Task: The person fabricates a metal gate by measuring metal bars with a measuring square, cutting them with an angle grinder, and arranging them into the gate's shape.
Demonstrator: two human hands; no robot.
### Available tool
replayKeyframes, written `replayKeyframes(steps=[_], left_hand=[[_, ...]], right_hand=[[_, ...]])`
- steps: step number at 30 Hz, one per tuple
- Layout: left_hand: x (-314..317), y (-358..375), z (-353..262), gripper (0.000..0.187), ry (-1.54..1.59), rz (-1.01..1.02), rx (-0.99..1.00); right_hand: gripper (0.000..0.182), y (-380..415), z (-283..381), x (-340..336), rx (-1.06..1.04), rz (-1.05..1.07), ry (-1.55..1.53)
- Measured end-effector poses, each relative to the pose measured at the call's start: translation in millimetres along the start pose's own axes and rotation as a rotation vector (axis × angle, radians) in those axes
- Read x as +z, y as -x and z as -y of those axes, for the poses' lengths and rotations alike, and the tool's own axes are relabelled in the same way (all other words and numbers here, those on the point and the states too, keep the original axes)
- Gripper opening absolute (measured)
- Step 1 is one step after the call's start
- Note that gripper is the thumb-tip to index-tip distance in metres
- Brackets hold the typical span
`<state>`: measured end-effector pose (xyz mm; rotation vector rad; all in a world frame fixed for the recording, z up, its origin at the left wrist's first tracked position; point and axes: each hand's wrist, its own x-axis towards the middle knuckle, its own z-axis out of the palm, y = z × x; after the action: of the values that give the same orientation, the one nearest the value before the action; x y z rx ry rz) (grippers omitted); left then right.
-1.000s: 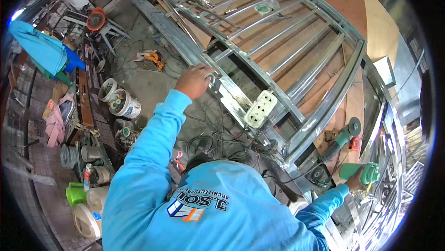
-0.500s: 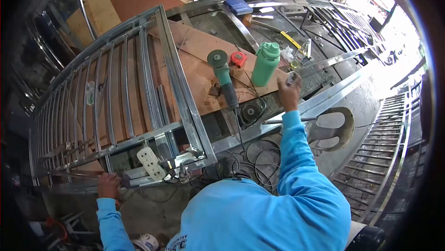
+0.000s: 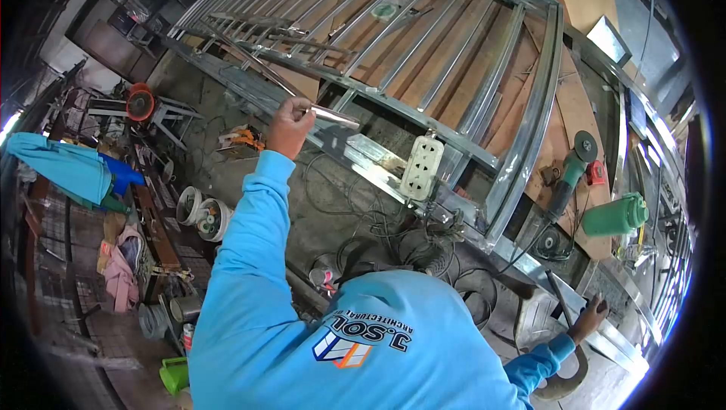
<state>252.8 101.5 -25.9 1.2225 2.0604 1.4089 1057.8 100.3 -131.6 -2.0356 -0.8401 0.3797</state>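
My left hand (image 3: 289, 128) is closed around a thin shiny metal bar (image 3: 336, 117) above the near edge of the metal grille frame (image 3: 423, 119). A white power strip (image 3: 421, 168) lies on that frame, right of the bar. Low on the right, my right hand (image 3: 588, 321) has curled fingers beside a metal beam (image 3: 620, 346); whatever they hold is too small to make out. Beyond this hand are a green bottle (image 3: 614, 215), an angle grinder (image 3: 571, 172) and a red tape measure (image 3: 597, 173) on a brown board.
Cables (image 3: 370, 213) tangle on the floor below the frame. A plastic chair (image 3: 533, 323) stands by my right arm. To the left are buckets (image 3: 214, 219), an orange round object (image 3: 141, 102) and a blue cloth (image 3: 60, 168). A second grinder-like disc (image 3: 550, 242) sits near the beam.
The view has swung left. My left hand has risen from the frame's edge with the bar in its fingers. My right hand has drawn back from beside the green bottle.
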Motion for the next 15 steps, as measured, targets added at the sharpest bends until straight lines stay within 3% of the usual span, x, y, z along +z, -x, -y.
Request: replayKeyframes(steps=[2,5,9,10,11,12,13,15], left_hand=[[5,11,22,0.024,0.031,-0.056,0.013],[0,30,35,0.029,0.048,-0.056,0.034],[-5,41,72,0.034,0.019,-0.061,0.028],[-12,47,64,0.033,-0.051,-0.059,0.024],[-7,49,62,0.032,-0.104,-0.023,0.036],[-4,47,83,0.032,-0.026,-0.037,0.077],[-1,51,69,0.032,0.005,-0.03,-0.025],[-1,38,101,0.033,-0.117,-0.068,0.054]], right_hand=[[0.053,5,10,8,-0.156,-0.036,0.015],[0.051,40,60,3,-0.127,0.056,0.006],[0.052,76,73,-6,-0.114,0.041,0.012],[0.042,85,76,-7,-0.105,0.033,0.055],[0.032,37,-1,-22,-0.402,0.233,0.32],[0.038,54,-1,-27,-0.854,-0.007,0.874],[0.048,73,15,-33,-0.728,0.047,0.846],[0.049,132,76,-38,-0.749,-0.088,1.048]])
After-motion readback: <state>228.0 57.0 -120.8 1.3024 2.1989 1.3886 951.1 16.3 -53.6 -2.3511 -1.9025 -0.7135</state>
